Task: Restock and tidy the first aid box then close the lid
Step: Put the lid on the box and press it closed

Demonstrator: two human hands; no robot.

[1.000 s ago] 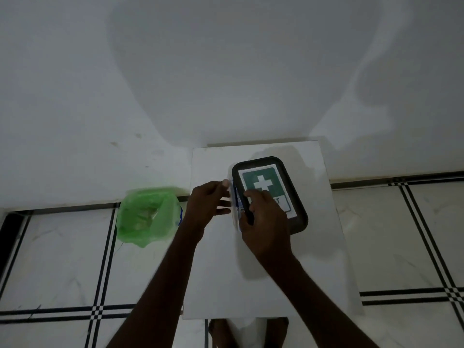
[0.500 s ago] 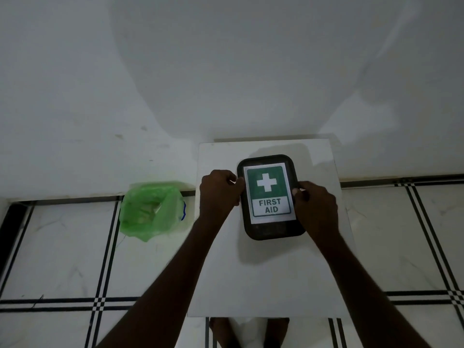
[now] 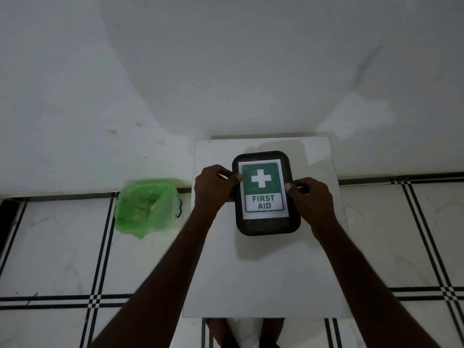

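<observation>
The first aid box (image 3: 266, 224) is a dark rounded rectangle with a green and white FIRST AID label on its lid. It lies flat, lid down, on a small white table (image 3: 263, 272). My left hand (image 3: 214, 185) grips the box's left edge, thumb on the lid. On the opposite edge, my right hand (image 3: 310, 197) holds the box the same way. The box's contents are hidden under the lid.
A bin lined with a green plastic bag (image 3: 147, 205) stands on the tiled floor left of the table. A white wall rises right behind the table. My feet (image 3: 244, 334) show under the table's near edge.
The lid went from tilted up to flat on the box. My right hand moved from the lid's front to its right edge. My left hand closed onto the left edge.
</observation>
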